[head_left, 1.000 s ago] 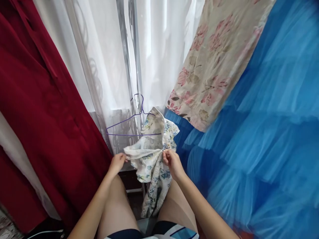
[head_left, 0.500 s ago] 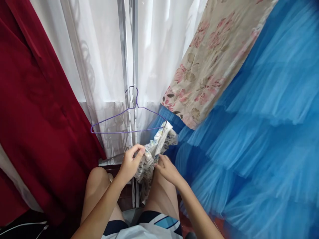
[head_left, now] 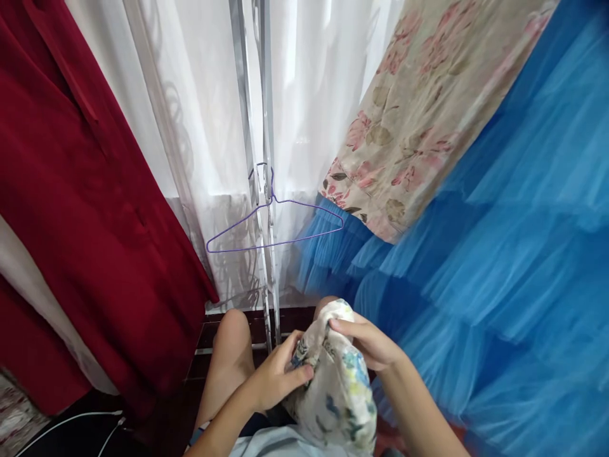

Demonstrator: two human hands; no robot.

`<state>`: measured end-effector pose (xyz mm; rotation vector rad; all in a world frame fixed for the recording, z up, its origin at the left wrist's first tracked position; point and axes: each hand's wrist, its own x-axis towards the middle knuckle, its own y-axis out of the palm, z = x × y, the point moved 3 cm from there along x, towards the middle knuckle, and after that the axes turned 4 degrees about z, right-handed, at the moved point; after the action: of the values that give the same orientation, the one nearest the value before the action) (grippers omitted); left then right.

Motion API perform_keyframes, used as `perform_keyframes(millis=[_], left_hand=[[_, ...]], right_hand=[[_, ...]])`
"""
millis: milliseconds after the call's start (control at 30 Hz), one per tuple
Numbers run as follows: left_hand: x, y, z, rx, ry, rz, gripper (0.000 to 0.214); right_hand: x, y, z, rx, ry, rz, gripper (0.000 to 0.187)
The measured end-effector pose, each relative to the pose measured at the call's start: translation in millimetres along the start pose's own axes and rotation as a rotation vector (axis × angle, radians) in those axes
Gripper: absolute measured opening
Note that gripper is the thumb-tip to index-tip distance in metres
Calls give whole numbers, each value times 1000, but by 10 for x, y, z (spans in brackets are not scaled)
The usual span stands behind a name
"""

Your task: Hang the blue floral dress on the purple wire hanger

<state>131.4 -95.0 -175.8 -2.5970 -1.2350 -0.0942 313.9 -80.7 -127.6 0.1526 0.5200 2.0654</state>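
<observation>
A white floral garment with blue and yellow print lies bunched over my lap, between my two hands. My left hand pinches its left side, thumb on top of the cloth. My right hand grips its upper right edge, with the thumb over the fabric and the other fingers partly hidden behind it. Beyond my knees a bare purple wire hanger hangs by its hook from a metal stand. The cloth is apart from the hanger.
Long red fabric hangs at the left. White curtains fall behind the stand. At the right hang a beige flowered cloth and a layered blue tulle dress. A black item with white cords sits at lower left.
The garment has come off the hanger's right end and moved down toward my lap. Both hands have drawn back with it. The hanger now hangs bare.
</observation>
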Motion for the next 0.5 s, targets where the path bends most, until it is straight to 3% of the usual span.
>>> perform_keyframes(millis=[67,167,333,500], left_hand=[[-50,-131,43,206,-41,-57,40],[-56,-507,98,563,-19,-139,26],[-204,-1318,201,938,84,-107,39],[-439,-2148,80,1171,78,-201,20]], right_hand=[[-78,-27,86,-57,6,-27,34],[-179,-98,189,-146,-10,-68,37],[-230,-248,297,-176,-61,-76,33],[16,-182,146,-584,-108,77,26]])
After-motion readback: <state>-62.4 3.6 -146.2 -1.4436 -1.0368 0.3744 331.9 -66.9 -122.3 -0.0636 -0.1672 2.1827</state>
